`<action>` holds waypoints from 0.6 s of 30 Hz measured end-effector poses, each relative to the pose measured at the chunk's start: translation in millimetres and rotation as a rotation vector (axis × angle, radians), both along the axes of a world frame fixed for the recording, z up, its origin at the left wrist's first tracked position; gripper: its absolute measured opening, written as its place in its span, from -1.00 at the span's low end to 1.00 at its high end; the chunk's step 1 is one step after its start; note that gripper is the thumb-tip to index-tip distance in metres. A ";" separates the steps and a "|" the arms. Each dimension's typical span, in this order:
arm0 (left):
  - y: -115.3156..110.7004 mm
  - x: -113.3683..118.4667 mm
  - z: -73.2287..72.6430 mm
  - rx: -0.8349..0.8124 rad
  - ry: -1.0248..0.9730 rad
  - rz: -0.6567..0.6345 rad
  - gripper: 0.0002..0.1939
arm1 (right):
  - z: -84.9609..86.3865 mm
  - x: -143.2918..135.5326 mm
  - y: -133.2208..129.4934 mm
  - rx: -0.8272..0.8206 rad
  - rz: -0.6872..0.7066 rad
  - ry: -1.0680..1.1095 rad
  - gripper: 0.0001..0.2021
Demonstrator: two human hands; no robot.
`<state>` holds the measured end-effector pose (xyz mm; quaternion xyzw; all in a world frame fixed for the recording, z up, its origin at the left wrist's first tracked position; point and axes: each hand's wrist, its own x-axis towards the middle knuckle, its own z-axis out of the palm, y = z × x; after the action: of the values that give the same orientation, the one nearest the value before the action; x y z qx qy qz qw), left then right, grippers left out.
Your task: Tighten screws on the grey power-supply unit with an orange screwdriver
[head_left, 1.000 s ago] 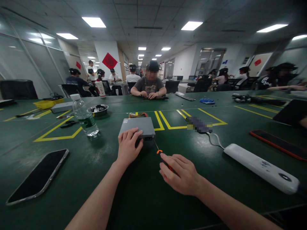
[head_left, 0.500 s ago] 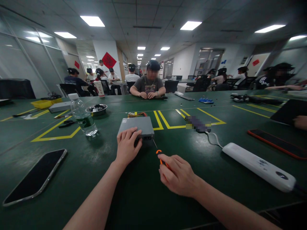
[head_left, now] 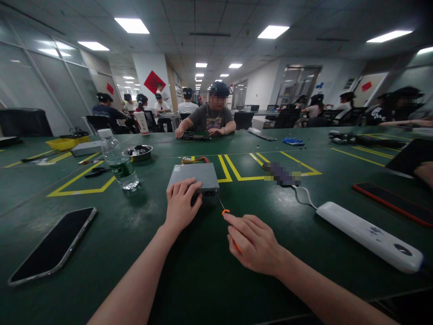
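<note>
A grey metal computer power supply (head_left: 203,174) lies on the green table, its colored cables (head_left: 198,160) behind it. My left hand (head_left: 182,201) grips its near left part, fingers over the top and thumb against the front face. A screwdriver (head_left: 226,212) with an orange and black handle is held in my right hand (head_left: 255,243), fingers wrapped round the handle. Its thin shaft points up and left to the lower right front corner of the power supply. Whether the tip sits in a screw is too small to tell.
A water bottle (head_left: 118,162) and a metal bowl of small dark parts (head_left: 140,153) stand at left. Nearer lies a phone (head_left: 54,246). To the right are a white power strip (head_left: 368,234) and an orange-edged phone (head_left: 394,203). A person (head_left: 213,115) sits opposite.
My right hand has turned slightly around the screwdriver handle, covering more of it. My left hand stays on the power supply. The person opposite has moved their hands apart, and the view has shifted slightly.
</note>
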<state>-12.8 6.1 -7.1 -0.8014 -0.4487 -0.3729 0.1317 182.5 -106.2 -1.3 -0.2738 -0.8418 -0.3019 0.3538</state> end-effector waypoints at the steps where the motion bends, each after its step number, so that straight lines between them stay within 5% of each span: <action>1: 0.0 0.0 0.1 -0.002 0.003 0.001 -0.69 | -1.0 1.0 0.6 0.011 -0.005 -0.007 -0.80; 18: -2.0 1.6 1.5 -0.010 -0.001 0.002 -0.69 | 0.7 1.5 5.5 0.064 -0.022 -0.014 -0.81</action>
<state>-11.2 4.1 -5.6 -0.8015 -0.4515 -0.3708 0.1278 184.0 -100.7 -0.6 -0.2696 -0.8311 -0.3344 0.3532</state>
